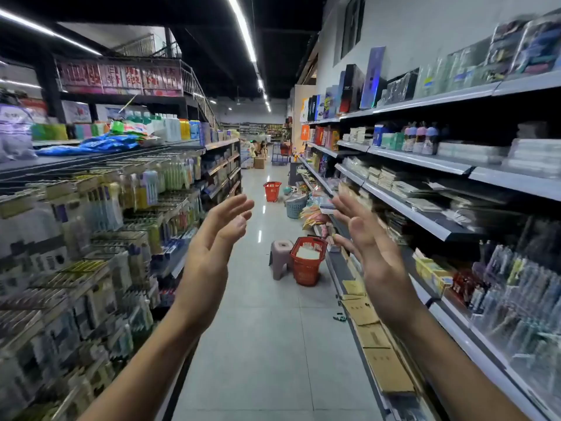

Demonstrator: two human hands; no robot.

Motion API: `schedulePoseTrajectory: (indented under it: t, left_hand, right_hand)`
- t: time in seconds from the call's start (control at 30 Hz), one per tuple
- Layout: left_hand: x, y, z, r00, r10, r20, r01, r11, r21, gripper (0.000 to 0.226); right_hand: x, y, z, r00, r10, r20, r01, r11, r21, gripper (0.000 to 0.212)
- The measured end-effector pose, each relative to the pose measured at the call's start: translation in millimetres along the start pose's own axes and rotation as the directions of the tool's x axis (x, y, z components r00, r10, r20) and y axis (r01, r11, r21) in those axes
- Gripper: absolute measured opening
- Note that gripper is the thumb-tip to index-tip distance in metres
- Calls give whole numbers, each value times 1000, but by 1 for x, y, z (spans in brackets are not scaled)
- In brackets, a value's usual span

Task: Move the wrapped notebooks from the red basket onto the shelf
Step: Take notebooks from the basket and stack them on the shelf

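Observation:
A red basket (307,264) stands on the aisle floor ahead, close to the right-hand shelf (406,208). White wrapped notebooks (308,253) show inside it. Stacks of wrapped notebooks lie on that shelf's middle boards. My left hand (217,238) and my right hand (368,247) are raised in front of me, palms facing each other, fingers straight, holding nothing. Both hands are well short of the basket.
A grey plastic stool (280,258) stands just left of the basket. A second red basket (272,191) and a grey basket (295,206) sit farther down the aisle. Cardboard pieces (368,326) line the right shelf's foot. Hanging stationery (100,238) fills the left rack.

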State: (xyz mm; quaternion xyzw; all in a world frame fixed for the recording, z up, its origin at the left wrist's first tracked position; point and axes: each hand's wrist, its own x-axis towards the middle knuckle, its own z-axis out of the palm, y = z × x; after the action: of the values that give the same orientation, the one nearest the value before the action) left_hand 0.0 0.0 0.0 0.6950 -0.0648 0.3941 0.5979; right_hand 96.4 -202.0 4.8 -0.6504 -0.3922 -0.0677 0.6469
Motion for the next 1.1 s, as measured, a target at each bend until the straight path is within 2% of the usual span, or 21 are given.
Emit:
schedulePoseTrajectory:
  t: [0.17, 0.37, 0.47, 0.73, 0.93, 1.1]
  left_hand:
    - [97, -93, -25, 998, -57, 33, 58, 998, -30, 55]
    - [250, -196, -41, 991, -61, 117, 75, 990, -121, 43]
    - [317, -253, -38, 990, -52, 128, 73, 984, -160, 44]
    - [494, -440, -14, 986, -35, 166, 70, 975, -210, 38]
    - [656, -569, 14, 980, -108, 169, 142, 970, -199, 40]
    - [778, -671, 29, 974, -117, 196, 158, 965, -209, 39]
  right_hand:
    - [88, 80, 35, 996, 87, -34, -89, 994, -56, 54]
    - [219, 172, 66, 978, 139, -153, -142, 990, -9, 44]
    - [280, 218, 75, 970, 141, -198, -146, 989, -7, 46]
    - [456, 402, 75, 950, 159, -270, -156, 987, 33, 51]
    - [613, 531, 58, 915, 235, -327, -221, 972, 80, 48]
    - [733, 630, 55, 891, 261, -371, -246, 965, 87, 47]
